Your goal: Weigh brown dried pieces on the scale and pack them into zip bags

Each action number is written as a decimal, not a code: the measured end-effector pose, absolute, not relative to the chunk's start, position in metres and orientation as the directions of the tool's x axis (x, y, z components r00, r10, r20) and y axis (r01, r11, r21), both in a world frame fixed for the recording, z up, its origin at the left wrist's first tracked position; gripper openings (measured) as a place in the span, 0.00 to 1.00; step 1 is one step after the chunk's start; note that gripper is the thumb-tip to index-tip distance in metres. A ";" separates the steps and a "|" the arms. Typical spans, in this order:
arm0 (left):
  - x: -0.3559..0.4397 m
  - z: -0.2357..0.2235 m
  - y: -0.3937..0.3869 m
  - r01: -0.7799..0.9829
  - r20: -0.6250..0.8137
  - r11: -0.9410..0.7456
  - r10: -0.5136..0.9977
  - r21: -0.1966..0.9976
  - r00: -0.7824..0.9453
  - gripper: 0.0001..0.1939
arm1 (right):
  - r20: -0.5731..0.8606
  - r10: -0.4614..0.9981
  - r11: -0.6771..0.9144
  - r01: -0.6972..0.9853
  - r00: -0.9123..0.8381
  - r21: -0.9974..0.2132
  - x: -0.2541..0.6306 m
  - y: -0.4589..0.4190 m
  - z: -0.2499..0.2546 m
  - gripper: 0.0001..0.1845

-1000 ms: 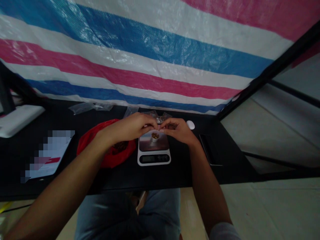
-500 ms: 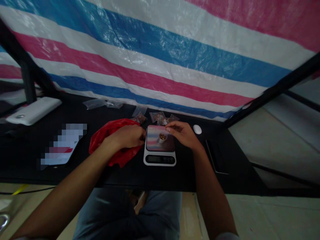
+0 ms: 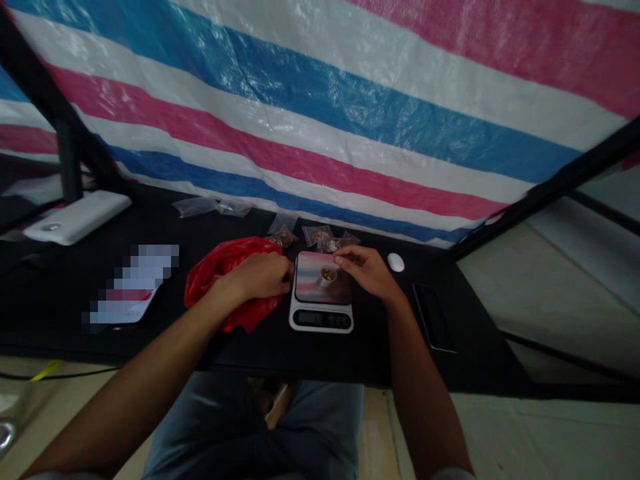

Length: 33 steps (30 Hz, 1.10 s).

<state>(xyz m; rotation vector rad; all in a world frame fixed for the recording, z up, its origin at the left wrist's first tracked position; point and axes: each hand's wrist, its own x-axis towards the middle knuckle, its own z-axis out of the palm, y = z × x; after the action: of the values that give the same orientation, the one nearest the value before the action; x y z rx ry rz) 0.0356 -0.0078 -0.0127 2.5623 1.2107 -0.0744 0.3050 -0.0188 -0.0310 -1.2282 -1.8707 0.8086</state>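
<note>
On the black tabletop in front of you, your two hands work around a white digital kitchen scale (image 3: 321, 319). Its platform carries a small white cup (image 3: 328, 276) holding brown nut-like pieces, set near the middle of the platform.

Your left hand (image 3: 263, 277) is curled closed, knuckles up, just beside the scale's left edge and over a crumpled red plastic bag (image 3: 225, 280). You can't tell from this view whether it grips anything. Your right hand (image 3: 365, 270) is open and relaxed, with its fingers (image 3: 347, 255) reaching over the far right corner of the platform, near the cup, with nothing visible in them.

Just past the scale lie small clear zip bags (image 3: 317, 235) with brown contents, and farther left are flattened clear plastic bags (image 3: 211, 207). Nothing stands between your hands and the cup. To the right are a white computer mouse (image 3: 395, 263) and a dark smartphone (image 3: 434, 317). To the left are a white stand base (image 3: 77, 217) and a sheet of paper (image 3: 135, 283) with a red band. The paper's print is pixelated, and the scale's display can't be read. A striped blue, pink and white tarp (image 3: 300, 113) hangs along the far edge.
</note>
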 end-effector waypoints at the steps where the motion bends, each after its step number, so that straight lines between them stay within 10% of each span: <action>1: 0.035 -0.013 -0.007 0.757 -0.175 -0.602 0.741 0.253 0.648 0.13 | 0.241 0.934 0.342 0.467 -0.263 -0.815 0.306 -0.019 -0.031 0.12; 15: 0.030 0.016 0.004 0.620 -0.020 -0.644 0.686 0.449 0.727 0.11 | 0.250 0.933 0.347 0.461 -0.259 -0.817 0.308 -0.018 -0.030 0.13; 33: 0.036 0.041 0.002 0.636 0.063 -0.696 0.689 0.333 0.722 0.12 | 0.262 0.937 0.343 0.476 -0.230 -0.810 0.311 -0.018 -0.029 0.11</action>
<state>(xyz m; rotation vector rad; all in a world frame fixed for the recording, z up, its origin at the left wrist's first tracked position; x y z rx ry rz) 0.0359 0.0022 0.0408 2.6388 1.0413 0.2649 0.3111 -0.0176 -0.0294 -1.2437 -1.8467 0.7667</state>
